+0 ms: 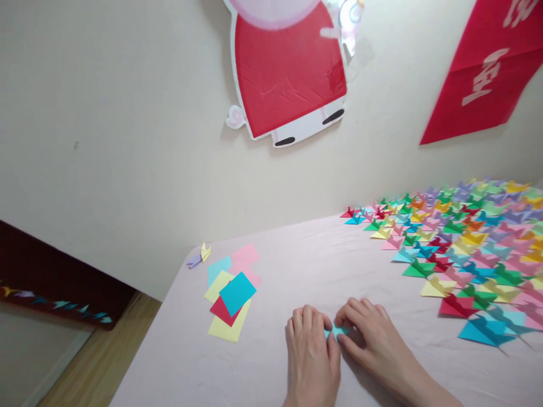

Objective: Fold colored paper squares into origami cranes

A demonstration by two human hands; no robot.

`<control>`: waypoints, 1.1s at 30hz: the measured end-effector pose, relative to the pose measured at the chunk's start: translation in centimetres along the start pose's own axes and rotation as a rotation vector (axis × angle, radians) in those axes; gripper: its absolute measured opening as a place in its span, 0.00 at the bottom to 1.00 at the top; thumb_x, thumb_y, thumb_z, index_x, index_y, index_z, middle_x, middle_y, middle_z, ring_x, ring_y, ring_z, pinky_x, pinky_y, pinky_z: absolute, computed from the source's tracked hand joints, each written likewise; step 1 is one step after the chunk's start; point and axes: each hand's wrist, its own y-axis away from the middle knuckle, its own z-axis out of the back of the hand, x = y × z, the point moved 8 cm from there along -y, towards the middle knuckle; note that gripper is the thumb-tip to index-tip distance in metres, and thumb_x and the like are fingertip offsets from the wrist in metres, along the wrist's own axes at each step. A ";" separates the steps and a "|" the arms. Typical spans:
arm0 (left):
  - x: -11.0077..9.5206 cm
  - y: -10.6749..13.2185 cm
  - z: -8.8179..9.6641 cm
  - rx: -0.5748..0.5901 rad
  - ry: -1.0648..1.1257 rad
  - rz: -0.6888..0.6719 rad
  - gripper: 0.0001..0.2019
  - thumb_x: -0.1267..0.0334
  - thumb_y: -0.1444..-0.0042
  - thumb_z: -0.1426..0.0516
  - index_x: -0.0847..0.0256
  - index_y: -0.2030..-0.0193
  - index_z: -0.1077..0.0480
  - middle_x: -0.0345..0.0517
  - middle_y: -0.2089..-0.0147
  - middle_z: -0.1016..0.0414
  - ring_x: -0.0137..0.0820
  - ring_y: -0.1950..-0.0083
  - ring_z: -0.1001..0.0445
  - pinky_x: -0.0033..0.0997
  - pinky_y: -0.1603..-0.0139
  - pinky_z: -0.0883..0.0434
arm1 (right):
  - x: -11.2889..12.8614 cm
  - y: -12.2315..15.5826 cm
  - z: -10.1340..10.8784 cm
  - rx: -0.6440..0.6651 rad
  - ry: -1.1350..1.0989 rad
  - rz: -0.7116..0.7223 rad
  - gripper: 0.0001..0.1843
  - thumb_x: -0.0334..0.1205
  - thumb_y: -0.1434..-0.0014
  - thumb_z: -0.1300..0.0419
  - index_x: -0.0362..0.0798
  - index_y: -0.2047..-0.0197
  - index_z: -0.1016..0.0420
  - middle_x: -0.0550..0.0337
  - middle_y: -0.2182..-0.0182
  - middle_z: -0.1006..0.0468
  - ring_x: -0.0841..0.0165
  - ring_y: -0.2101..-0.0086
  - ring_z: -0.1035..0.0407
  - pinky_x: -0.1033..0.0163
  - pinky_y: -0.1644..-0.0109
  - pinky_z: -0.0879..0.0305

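between the left hand [313, 347] and right hand [368, 333] lies light-blue paper [336, 330], one end pinched in each narrow grip.

The place looks like a room in a home. The landmark is a surface draped in pale pink cloth [297, 254]. Behind it rises a plain off-white wall [139, 141]. Above it hang a cartoon cutout [288, 73] with a red body and, up to its right, a red banner [479, 85] with pale markings. Wood-look flooring [102, 347] shows to its left.
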 end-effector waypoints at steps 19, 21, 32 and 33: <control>0.0 0.4 0.4 -0.013 0.043 0.044 0.10 0.75 0.44 0.48 0.57 0.60 0.35 0.43 0.55 0.33 0.37 0.50 0.37 0.38 0.47 0.41 | 0.5 -0.1 0.0 -0.003 0.052 0.027 0.05 0.32 0.43 0.41 0.52 0.65 0.28 0.61 0.65 0.25 0.62 0.62 0.34 0.56 0.57 0.46; 0.2 0.5 0.4 -0.021 0.032 0.040 0.09 0.76 0.43 0.49 0.57 0.61 0.35 0.43 0.55 0.33 0.37 0.51 0.37 0.37 0.48 0.41 | 0.5 0.0 0.0 -0.006 0.045 0.037 0.05 0.32 0.43 0.41 0.52 0.65 0.27 0.61 0.65 0.25 0.62 0.61 0.34 0.56 0.56 0.46; 0.3 0.1 -0.4 0.009 -0.162 0.048 0.09 0.74 0.38 0.51 0.59 0.57 0.32 0.46 0.51 0.32 0.40 0.49 0.38 0.42 0.47 0.42 | 0.9 0.1 0.2 -0.024 0.069 0.057 0.04 0.34 0.44 0.42 0.51 0.65 0.28 0.59 0.65 0.24 0.61 0.61 0.34 0.56 0.56 0.45; 0.2 0.1 -0.5 0.019 -0.169 0.057 0.10 0.74 0.38 0.51 0.59 0.57 0.32 0.46 0.51 0.32 0.41 0.49 0.38 0.42 0.47 0.42 | 1.0 0.1 0.3 -0.028 0.073 0.059 0.04 0.34 0.44 0.42 0.51 0.66 0.28 0.59 0.65 0.24 0.61 0.61 0.33 0.56 0.56 0.45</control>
